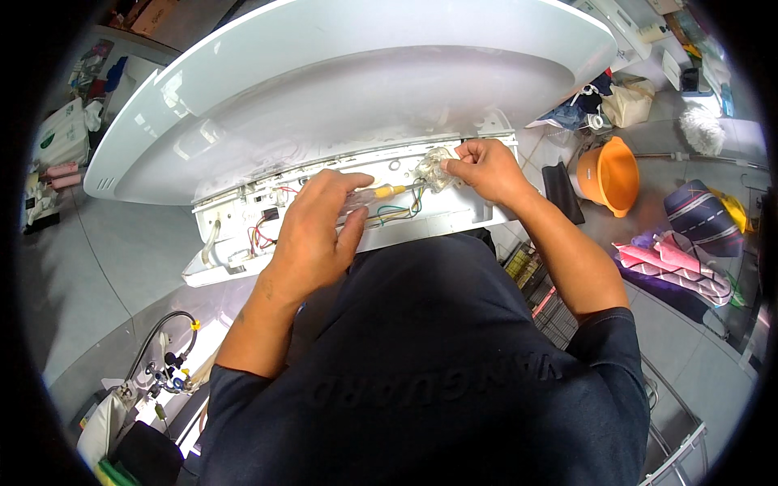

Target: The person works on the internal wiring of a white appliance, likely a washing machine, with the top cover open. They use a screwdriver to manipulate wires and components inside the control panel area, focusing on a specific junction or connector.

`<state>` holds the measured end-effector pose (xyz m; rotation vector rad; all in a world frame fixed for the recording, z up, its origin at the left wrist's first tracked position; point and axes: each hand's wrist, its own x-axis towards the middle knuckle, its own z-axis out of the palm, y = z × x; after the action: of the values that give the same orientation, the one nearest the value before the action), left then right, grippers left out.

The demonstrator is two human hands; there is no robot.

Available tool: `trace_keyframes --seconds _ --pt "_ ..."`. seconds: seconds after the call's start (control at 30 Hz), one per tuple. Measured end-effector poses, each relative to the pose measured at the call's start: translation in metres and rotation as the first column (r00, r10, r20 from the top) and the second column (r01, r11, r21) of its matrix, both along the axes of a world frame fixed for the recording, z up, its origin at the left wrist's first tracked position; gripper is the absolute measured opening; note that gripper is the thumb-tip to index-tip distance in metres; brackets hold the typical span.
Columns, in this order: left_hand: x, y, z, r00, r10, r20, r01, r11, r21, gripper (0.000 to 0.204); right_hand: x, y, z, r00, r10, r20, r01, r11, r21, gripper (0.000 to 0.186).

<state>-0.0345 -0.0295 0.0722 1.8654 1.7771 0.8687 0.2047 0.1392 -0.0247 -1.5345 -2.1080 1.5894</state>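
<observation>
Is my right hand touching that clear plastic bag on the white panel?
Touching. The head view shows the right hand pinching the clear bag between its fingertips, with no gap visible between them.

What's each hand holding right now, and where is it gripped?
Left hand holds a screwdriver by its clear handle; right hand pinches a clear plastic wrapping at its right edge.

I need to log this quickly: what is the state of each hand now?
Left hand: closed on a screwdriver with a clear handle.
Right hand: closed, pinching a clear plastic cover.
</observation>
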Motion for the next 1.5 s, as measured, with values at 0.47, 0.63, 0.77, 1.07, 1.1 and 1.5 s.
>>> trace_keyframes --seconds 0.47,0.63,0.77,1.07,1.1,1.5 --pt "0.004 -0.001 0.000 0.998 0.031 0.061 -0.033 0.999 0.032 0.027 -0.001 -0.001 0.002 0.999 -0.021 -0.025 0.020 1.000 -0.013 0.025" --pt "0.013 -0.001 0.001 0.985 0.077 0.157 -0.079 0.997 0.005 0.028 -0.002 -0.001 0.005 0.999 -0.025 -0.028 0.024 0.999 -0.034 0.025" --pt "0.009 0.000 0.010 0.974 0.221 0.045 -0.197 0.931 -0.307 0.019 -0.001 -0.001 0.002 1.000 -0.017 -0.018 0.017 1.000 -0.004 0.024" --pt "0.004 0.000 -0.005 0.999 -0.019 -0.046 0.020 0.999 0.033 0.023 0.001 -0.001 -0.003 0.999 -0.023 -0.044 0.022 1.000 -0.020 0.023" --pt "0.003 0.000 -0.006 0.999 -0.030 -0.033 0.032 0.999 0.039 0.024 0.001 -0.001 -0.002 0.999 -0.026 -0.042 0.025 0.999 -0.030 0.023" --pt "0.009 0.000 0.008 0.977 0.210 -0.031 -0.208 0.916 -0.343 0.016 0.000 -0.003 0.003 0.999 -0.027 -0.017 0.026 1.000 -0.013 0.024"
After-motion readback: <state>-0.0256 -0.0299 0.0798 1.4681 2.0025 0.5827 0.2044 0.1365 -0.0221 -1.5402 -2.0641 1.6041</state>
